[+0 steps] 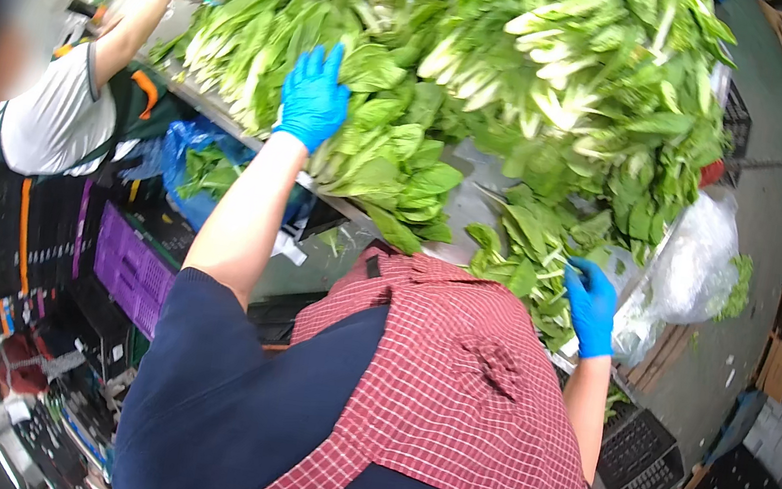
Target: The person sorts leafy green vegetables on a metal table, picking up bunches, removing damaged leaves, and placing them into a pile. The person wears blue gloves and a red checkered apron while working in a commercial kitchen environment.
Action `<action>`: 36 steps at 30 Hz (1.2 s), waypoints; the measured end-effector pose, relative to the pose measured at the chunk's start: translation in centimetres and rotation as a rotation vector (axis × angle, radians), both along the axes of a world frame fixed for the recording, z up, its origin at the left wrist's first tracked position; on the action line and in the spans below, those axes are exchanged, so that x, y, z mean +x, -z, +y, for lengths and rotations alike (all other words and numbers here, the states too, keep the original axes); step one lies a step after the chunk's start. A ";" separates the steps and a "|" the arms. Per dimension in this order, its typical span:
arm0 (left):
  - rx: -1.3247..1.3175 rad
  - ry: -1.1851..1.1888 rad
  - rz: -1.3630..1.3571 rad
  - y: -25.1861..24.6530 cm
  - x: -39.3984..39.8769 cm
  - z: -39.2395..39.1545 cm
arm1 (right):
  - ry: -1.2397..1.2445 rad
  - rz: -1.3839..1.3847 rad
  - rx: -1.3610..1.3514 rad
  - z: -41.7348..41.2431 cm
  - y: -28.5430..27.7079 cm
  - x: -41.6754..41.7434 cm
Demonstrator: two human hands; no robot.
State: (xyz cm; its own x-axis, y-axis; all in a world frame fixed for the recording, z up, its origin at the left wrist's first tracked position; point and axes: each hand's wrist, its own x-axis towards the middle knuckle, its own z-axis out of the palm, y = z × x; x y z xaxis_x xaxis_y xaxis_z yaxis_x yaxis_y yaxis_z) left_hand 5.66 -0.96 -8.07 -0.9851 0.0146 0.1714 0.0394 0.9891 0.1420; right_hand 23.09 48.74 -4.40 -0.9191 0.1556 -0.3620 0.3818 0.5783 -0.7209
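A large heap of leafy greens with pale stalks [542, 47] covers much of a metal table [469, 203]. My left hand [314, 96], in a blue glove, lies on the greens at the left side with its fingers spread forward. In a matching glove, my right hand [588, 304] is at the table's right edge beside a smaller pile of loose greens [520, 241]. Its fingers are bent towards a pale stalk; whether they grip it cannot be told. Bare metal shows between the two piles.
A co-worker [62, 112] stands at the left, reaching over the table. Nearer are a blue bag with greens [201, 170] and a purple crate [133, 267]. A clear plastic bag [696, 260] hangs at the right edge, above a black crate [640, 456] on the floor.
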 end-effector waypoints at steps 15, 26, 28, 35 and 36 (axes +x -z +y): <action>0.172 0.120 0.135 -4.7 1.5 1.6 | 0.109 0.214 -0.580 -7.7 -6.5 -13.3; 0.521 0.380 0.281 -12.0 -0.9 14.7 | 0.105 0.194 -0.608 -11.0 -5.4 -14.4; 0.514 0.403 0.316 -12.1 -2.4 17.1 | 0.147 0.225 -0.611 -11.0 -5.5 -14.1; 0.140 0.313 0.495 -14.6 -3.3 20.6 | 0.190 0.304 -0.573 -9.8 -6.7 -15.3; 0.128 0.322 0.504 -14.9 -3.5 20.7 | 0.184 0.312 -0.577 -9.9 -6.6 -15.7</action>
State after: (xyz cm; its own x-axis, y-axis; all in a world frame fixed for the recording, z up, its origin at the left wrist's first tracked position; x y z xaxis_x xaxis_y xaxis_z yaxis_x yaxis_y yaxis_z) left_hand 2.20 19.73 6.86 -0.7315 0.2467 0.6357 0.4267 0.8928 0.1446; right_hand 7.34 38.86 2.18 -0.9711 0.1808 -0.1558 0.1609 0.0139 -0.9869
